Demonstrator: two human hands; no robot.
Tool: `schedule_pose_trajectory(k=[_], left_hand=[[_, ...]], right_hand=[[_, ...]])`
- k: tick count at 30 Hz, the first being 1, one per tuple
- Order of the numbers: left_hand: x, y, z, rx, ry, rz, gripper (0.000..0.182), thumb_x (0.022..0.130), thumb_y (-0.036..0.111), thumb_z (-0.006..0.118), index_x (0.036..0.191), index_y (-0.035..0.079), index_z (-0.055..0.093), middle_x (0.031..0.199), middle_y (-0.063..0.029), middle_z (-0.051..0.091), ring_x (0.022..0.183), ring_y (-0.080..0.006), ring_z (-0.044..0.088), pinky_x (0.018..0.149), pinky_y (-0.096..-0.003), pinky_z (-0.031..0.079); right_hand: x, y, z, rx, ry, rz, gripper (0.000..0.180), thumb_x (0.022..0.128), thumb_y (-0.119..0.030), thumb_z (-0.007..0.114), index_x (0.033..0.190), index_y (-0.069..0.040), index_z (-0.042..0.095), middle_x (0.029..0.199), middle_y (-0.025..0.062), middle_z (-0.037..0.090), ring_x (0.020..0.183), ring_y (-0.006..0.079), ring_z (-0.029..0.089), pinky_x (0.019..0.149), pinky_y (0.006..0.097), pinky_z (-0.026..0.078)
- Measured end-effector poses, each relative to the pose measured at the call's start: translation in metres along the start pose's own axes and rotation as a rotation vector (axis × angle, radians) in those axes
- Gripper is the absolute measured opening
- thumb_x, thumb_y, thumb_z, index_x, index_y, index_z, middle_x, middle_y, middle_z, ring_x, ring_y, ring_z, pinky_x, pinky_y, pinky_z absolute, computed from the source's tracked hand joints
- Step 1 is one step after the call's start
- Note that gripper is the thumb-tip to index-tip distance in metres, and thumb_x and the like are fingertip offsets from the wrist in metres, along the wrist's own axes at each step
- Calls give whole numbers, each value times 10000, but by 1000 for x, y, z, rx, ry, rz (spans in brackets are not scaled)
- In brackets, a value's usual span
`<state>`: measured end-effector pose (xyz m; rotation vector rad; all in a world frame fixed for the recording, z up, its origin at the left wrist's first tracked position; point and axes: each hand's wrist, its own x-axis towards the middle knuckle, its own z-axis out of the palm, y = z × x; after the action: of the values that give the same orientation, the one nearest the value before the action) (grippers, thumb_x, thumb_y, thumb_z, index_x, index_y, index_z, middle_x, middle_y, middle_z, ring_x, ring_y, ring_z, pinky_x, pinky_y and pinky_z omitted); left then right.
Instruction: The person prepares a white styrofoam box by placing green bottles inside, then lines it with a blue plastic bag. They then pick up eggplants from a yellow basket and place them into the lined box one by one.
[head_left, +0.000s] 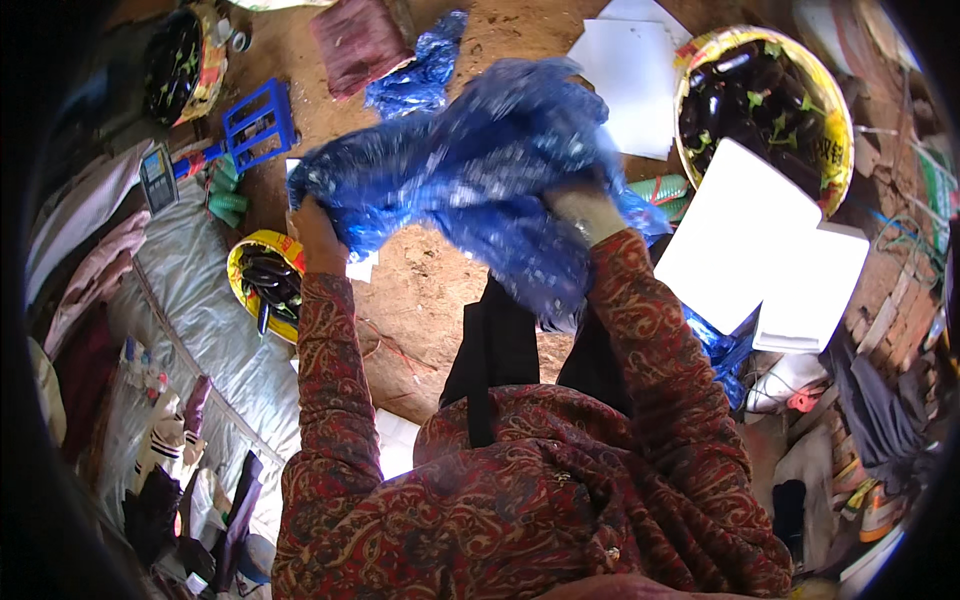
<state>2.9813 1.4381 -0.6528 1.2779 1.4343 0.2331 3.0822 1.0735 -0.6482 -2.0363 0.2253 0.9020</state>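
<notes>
A large piece of crumpled blue plastic film (450, 142), possibly a bag, is stretched between my two hands above the dirt floor. My left hand (322, 234) grips its left end, with the fingertips partly covered by the film. On the other side, my right hand (583, 210) is blurred and closed in the plastic, so most of its fingers are hidden. A loose flap of film hangs over my dark trousers (491, 337). Just beyond my left wrist stands a yellow bucket (238, 262) holding dark purple eggplants (270, 281).
At the upper right is a big yellow bucket (846, 142) of eggplants, partly behind a white box (814, 300). White sheets (630, 82) lie beside it. A blue scale (262, 124), another eggplant bucket (214, 67) and a dark red cloth (360, 45) sit farther left.
</notes>
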Motion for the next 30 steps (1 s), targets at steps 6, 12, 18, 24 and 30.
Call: schedule_pose_trajectory(k=[6, 12, 18, 24, 30], left_hand=[[-1, 77, -17, 360, 146, 598, 395, 917, 242, 582, 1197, -18, 683, 1102, -126, 714, 909, -268, 682, 832, -404, 564], [-20, 98, 22, 311, 27, 344, 431, 834, 132, 642, 1220, -58, 665, 1102, -143, 717, 940, -261, 676, 889, -371, 533], [-52, 64, 73, 103, -91, 44, 505, 879, 159, 623, 1280, -141, 562, 1145, -205, 672, 925, -269, 703, 800, -347, 589], [-68, 69, 105, -103, -279, -60, 477, 928, 169, 586, 1326, -92, 555, 1161, -157, 706, 994, -270, 724, 921, -379, 603], [-95, 76, 124, -319, -275, -185, 436, 956, 186, 570, 1330, -39, 576, 1245, -174, 693, 1098, -309, 700, 1009, -419, 568]], right_hand=[[16, -95, -56, 683, -82, 61, 546, 913, -414, 671, 1214, 41, 675, 989, 135, 703, 957, 209, 655, 870, 314, 520], [40, -104, -90, 841, -52, 125, 419, 930, -236, 677, 1224, 56, 618, 1068, 150, 697, 795, 207, 688, 736, 304, 576], [67, -48, -126, 1360, -251, 195, 629, 988, -416, 662, 1415, 1, 460, 1386, 223, 554, 1215, 406, 620, 957, 535, 557], [82, -26, -139, 1095, -167, 365, 561, 984, -274, 641, 1425, 5, 435, 1238, 143, 554, 1073, 296, 615, 837, 481, 594], [99, -47, -118, 904, -458, 301, 454, 968, -198, 637, 1360, 6, 535, 1020, 74, 633, 829, 165, 618, 666, 304, 517]])
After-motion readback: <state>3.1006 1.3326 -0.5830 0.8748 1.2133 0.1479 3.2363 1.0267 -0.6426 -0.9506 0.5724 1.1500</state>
